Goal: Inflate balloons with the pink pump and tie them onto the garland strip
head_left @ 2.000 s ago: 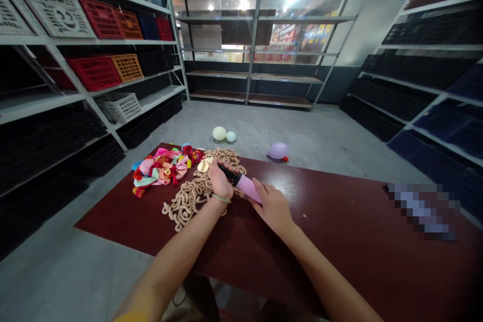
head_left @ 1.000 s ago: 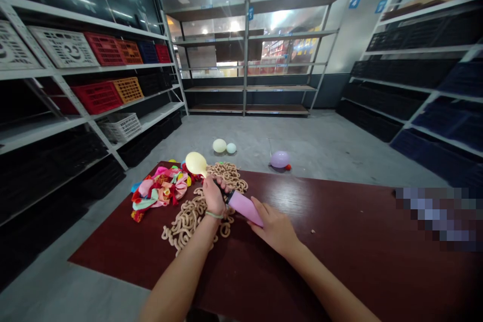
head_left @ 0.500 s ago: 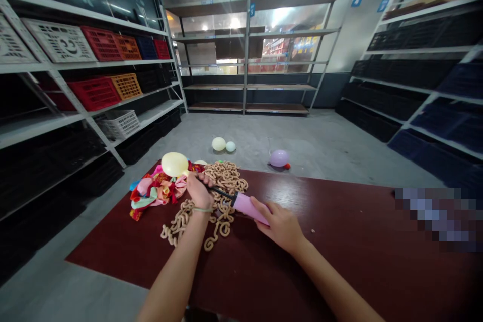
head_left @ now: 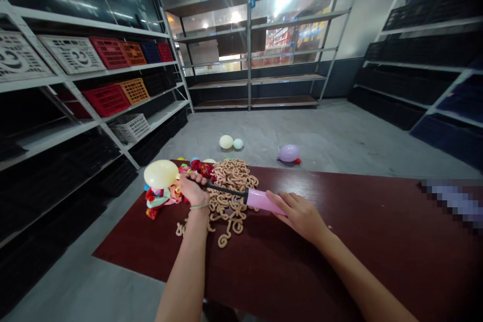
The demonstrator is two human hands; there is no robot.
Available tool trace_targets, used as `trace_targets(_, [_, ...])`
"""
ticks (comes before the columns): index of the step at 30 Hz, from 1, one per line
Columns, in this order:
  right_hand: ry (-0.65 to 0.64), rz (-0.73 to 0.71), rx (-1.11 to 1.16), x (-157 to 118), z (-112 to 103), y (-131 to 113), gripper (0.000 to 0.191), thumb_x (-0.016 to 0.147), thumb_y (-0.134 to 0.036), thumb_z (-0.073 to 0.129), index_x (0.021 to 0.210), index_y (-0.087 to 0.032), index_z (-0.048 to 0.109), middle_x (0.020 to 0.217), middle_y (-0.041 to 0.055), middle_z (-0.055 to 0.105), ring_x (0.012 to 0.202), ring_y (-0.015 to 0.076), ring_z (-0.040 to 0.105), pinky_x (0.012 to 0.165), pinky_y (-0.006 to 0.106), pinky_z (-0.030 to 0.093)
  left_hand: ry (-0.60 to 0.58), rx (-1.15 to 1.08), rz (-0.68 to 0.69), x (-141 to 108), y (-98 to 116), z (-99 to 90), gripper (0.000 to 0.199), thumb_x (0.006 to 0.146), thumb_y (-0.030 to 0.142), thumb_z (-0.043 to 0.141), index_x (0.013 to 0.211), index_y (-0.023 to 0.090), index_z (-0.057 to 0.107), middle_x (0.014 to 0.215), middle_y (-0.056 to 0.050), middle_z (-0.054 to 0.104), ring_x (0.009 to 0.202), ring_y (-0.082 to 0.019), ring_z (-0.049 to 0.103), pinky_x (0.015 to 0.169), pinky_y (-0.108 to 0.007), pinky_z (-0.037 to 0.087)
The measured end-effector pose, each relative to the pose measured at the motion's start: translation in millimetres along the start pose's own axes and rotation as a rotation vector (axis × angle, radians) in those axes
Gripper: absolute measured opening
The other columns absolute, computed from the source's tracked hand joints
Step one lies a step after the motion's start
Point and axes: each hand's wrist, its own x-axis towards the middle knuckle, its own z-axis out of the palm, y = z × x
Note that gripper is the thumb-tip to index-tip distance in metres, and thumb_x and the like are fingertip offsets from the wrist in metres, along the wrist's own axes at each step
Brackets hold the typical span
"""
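spanning the near scene, the dark red desk (head_left: 264,266) bears tan coils (head_left: 236,176) and limp balloons (head_left: 160,201) at its left, probably for easy reach. the hands are apart: the right hand (head_left: 304,216) is wrapped round the pink barrel of the pump (head_left: 264,201), perhaps to steady it, while the left hand (head_left: 193,191) is clamped at its black rod's far end, seemingly pinching the neck of the pale yellow balloon (head_left: 161,174) against leaks. above the coils, the pump's long axis runs left to right, rod leftward; the balloon's rounded end points left, over the limp balloons.
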Motion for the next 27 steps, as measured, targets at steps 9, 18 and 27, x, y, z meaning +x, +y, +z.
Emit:
trace_targets(9, [-0.018, 0.165, 0.089, 7, 0, -39, 0.058, 0.093, -0.036, 0.055, 0.146, -0.018, 0.042, 0.095, 0.0076, 0.067, 0.079, 0.0199, 0.063, 0.064, 0.029, 0.046, -0.182, 0.09, -0.192, -59, -54, 12.0, 0.013, 0.079, 0.02, 0.051, 0.075, 0.021, 0.039, 0.061, 0.007, 0.038, 0.044, -0.006, 0.038, 0.04, -0.019, 0.03])
trace_targets(18, [-0.024, 0.091, 0.166, 7, -4, -30, 0.056, 0.095, -0.036, 0.053, 0.148, -0.025, 0.038, 0.108, 0.0082, 0.067, 0.087, 0.0198, 0.064, 0.074, 0.03, 0.05, -0.112, 0.08, -0.135, -33, -29, 8.8, 0.016, 0.079, 0.021, 0.051, 0.073, 0.021, 0.036, 0.057, 0.008, 0.032, 0.04, -0.006, 0.033, 0.038, -0.02, 0.025])
trace_targets(27, [0.014, 0.201, 0.18, 7, 1, -46, 0.06, 0.091, -0.031, 0.055, 0.149, -0.03, 0.038, 0.096, 0.0037, 0.067, 0.079, 0.0178, 0.065, 0.064, 0.026, 0.047, -0.214, 0.015, -0.183, -58, -44, 12.8, 0.018, 0.08, 0.024, 0.055, 0.074, 0.021, 0.039, 0.06, 0.007, 0.035, 0.043, -0.006, 0.036, 0.039, -0.019, 0.027])
